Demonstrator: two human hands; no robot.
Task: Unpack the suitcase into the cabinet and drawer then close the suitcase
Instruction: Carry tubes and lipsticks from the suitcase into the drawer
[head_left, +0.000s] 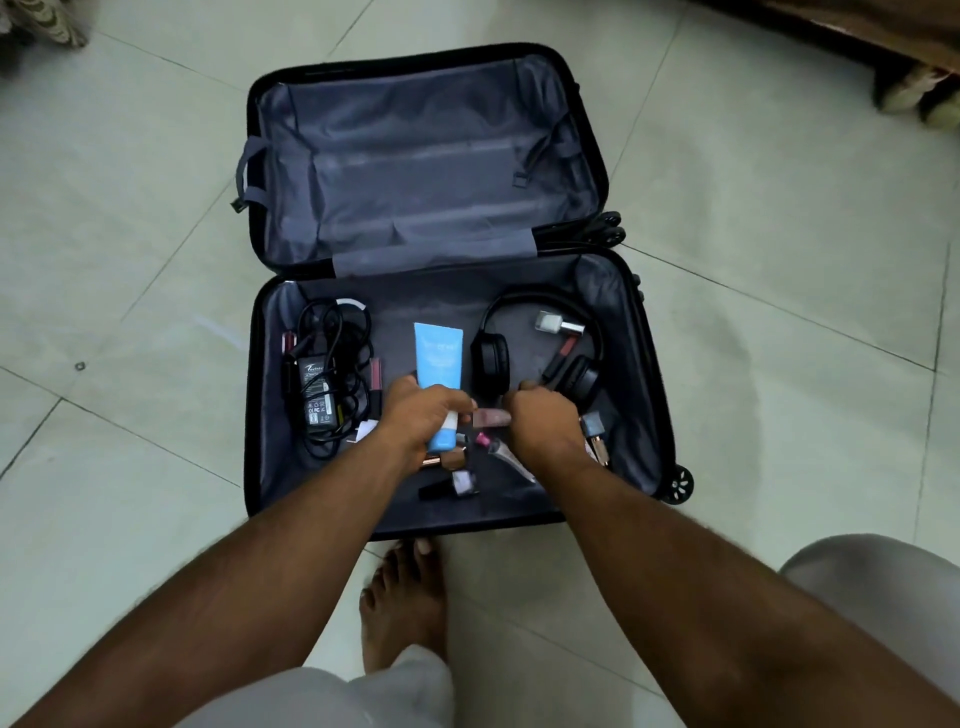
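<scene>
- Your bare foot (402, 603) stood just short of the suitcase (631, 332) rim, with open tile (130, 467) on both sides.
- Your left hand (415, 415) curled round the blue tube (439, 374); your right hand (543, 421) pinched a small pinkish tube (491, 417) beside it.
- Small bottles (462, 483) crowded beneath, headphones (540, 353) right, a charger (317, 395) left.
- Farther off, the lid half (415, 161) lay flat, only its lining showing.

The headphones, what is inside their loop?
Inside the headphones loop lie a nail polish bottle and a lip gloss tube. The right hand covers anything nearer.
</scene>
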